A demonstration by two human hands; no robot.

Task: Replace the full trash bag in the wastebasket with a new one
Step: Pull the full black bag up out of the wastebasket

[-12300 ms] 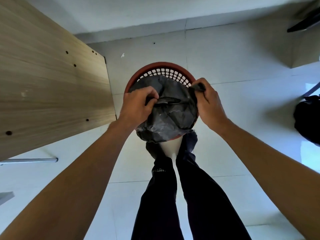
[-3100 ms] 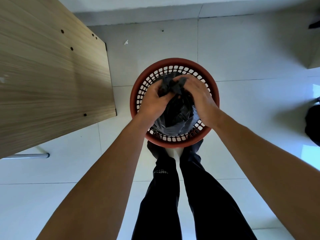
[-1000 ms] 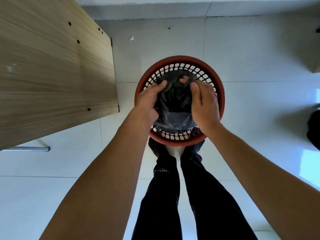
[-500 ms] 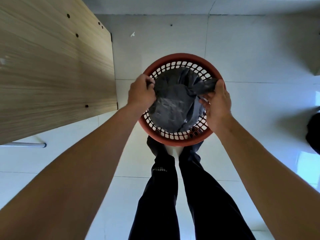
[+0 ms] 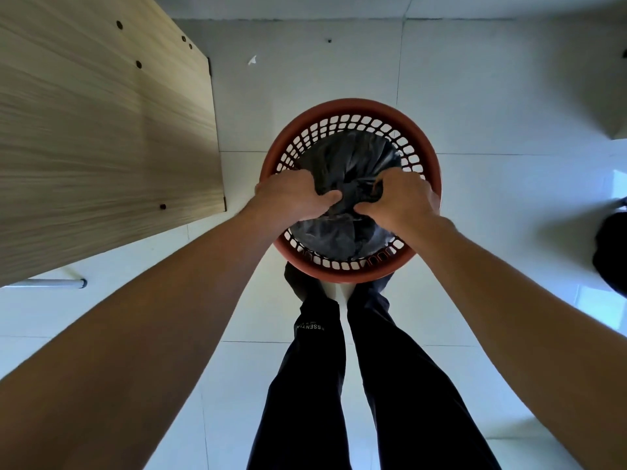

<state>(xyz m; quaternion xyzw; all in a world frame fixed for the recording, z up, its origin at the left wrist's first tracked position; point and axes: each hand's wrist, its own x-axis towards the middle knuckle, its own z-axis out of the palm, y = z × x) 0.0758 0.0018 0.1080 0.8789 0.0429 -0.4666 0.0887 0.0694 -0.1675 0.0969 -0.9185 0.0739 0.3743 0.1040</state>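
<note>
head view: left hand [image 5: 291, 198] and right hand [image 5: 402, 198] both clench gathered folds of the dark trash bag [image 5: 353, 161], which sits inside the red wastebasket [image 5: 353, 106] on the floor by the feet. likely cinching the mouth shut. best to bunch all the slack together, grip close to the neck, then lift straight up so the mesh doesn't snag.

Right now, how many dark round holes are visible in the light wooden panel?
5. On the light wooden panel: one near the top, two close together, one mid-upper, one near the lower corner. More may lie out of frame.
</note>
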